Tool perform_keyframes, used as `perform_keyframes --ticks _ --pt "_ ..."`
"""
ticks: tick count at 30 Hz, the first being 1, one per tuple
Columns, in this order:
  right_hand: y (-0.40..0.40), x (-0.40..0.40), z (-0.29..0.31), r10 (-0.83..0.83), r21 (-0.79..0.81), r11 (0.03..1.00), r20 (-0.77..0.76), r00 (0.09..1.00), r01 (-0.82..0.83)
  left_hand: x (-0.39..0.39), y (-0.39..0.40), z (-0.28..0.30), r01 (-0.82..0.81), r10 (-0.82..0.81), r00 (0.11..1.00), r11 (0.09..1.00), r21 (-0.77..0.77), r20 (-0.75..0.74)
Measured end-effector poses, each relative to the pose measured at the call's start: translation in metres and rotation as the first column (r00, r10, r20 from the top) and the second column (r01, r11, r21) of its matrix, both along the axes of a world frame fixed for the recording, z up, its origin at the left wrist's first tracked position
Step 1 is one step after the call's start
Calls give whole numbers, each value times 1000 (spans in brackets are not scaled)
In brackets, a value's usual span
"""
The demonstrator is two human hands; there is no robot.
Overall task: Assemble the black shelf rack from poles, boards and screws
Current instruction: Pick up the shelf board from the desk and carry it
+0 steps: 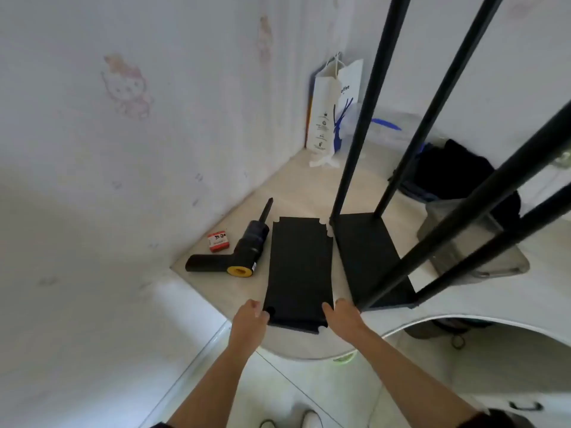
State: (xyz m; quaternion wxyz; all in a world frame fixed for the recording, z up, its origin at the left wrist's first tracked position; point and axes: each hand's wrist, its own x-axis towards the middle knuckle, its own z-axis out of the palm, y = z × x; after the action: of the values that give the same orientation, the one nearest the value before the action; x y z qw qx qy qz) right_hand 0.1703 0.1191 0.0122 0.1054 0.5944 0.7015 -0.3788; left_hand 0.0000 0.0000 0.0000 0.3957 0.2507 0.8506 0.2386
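Note:
A loose black shelf board (299, 267) with notched corners lies on the pale counter. My left hand (251, 315) grips its near left corner and my right hand (341, 315) grips its near right corner. To the right stands the partly built rack: a black base board (367, 251) with several black poles (361, 125) rising from its corners up past the top of the view. The loose board lies right beside the base board.
A black electric screwdriver (244, 251) with a yellow end lies left of the board, next to a small red box (218, 241). A white paper bag (332, 109) stands in the far corner. Dark cloth (448, 171) and a grey container (457, 239) sit behind the rack. The wall runs along the left.

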Motion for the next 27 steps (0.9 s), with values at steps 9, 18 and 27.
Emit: perform_keyframes --ticks 9,18,27 --pt "35 -15 -11 -399 -383 863 -117 909 329 -9 46 -30 -42 34 998 981 -190 -43" --pt "49 -17 -19 -550 -491 757 -122 826 431 -5 58 -32 -36 39 999 983 -182 13" --pt "43 -16 -23 -508 -370 831 -200 838 416 -8 61 -9 -293 288 911 956 -29 296"
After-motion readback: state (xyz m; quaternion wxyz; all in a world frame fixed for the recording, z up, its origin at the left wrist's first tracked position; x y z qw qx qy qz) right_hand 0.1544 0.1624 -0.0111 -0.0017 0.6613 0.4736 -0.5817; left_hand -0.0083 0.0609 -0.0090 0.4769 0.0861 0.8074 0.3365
